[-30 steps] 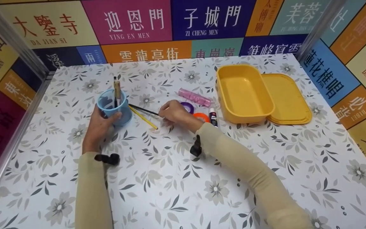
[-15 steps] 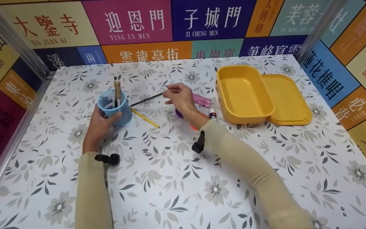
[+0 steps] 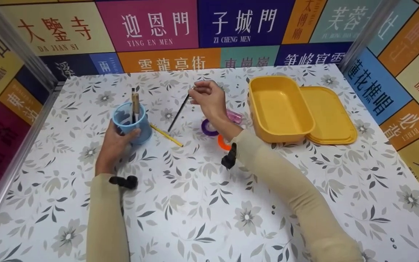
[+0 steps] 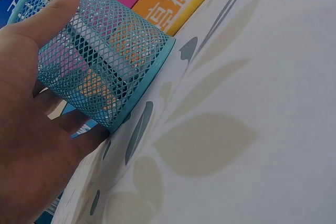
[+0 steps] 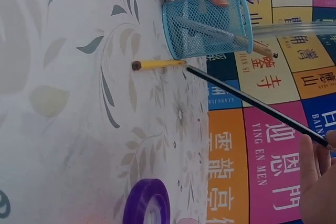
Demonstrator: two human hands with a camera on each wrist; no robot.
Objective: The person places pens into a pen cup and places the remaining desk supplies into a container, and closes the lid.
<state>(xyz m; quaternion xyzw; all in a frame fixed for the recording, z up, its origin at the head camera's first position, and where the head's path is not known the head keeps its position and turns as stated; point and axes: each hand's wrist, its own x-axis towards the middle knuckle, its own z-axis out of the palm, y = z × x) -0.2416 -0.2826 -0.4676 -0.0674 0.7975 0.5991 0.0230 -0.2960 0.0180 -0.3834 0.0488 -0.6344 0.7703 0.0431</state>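
My left hand [image 3: 115, 147] grips a light blue mesh pen cup [image 3: 144, 131] that stands upright at the left of the table, thumb near its rim. Two slim pens or brushes [image 3: 135, 106] lean inside the cup. My right hand [image 3: 211, 100] pinches a black pencil [image 3: 179, 112] by its upper end, to the right of the cup. The pencil slants down and left, its lower end close over the table. A yellow pencil [image 3: 166, 135] lies beside the cup's base; the right wrist view shows that black pencil [image 5: 252, 100] passing just beside it.
Near my right forearm lie a purple tape roll [image 3: 206, 128], an orange tape roll [image 3: 222, 142] and a partly hidden pink translucent item [image 3: 235, 116]. An open yellow box [image 3: 278, 137] stands further right, its lid [image 3: 335, 118] flat beside it. Printed walls [image 3: 158, 23] edge the flowered table.
My right hand has picked up the black pencil by one end, moved it away from me and raised it, swinging it to a steeper slant. The left hand stays on the cup.
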